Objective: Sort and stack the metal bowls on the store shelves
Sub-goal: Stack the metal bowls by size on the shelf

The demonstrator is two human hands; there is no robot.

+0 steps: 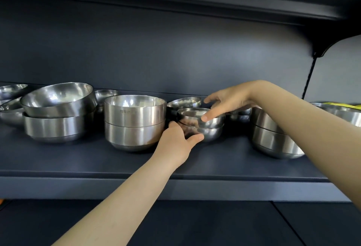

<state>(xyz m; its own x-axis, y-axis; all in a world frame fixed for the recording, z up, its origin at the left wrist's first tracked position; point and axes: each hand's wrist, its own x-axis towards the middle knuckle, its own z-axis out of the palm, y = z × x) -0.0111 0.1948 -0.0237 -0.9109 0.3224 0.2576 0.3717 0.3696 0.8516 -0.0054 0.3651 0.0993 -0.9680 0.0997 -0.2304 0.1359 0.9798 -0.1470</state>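
Observation:
A small stack of two metal bowls (212, 128) stands mid-shelf on the dark shelf (136, 167). My left hand (176, 142) grips the lower bowl of that stack from the left, thumb along its front. My right hand (224, 105) hovers over the top bowl with fingers spread, the thumb tip touching its front rim. Left of them stands a stack of two medium bowls (134, 122). Further left a large bowl sits tilted on another large bowl (56, 113).
A stack of bowls (273, 138) stands on the right, partly behind my right forearm. More small bowls (184, 102) sit at the back, and shallow ones (11, 101) at the far left. Another bowl (341, 111) sits far right. An upper shelf hangs overhead.

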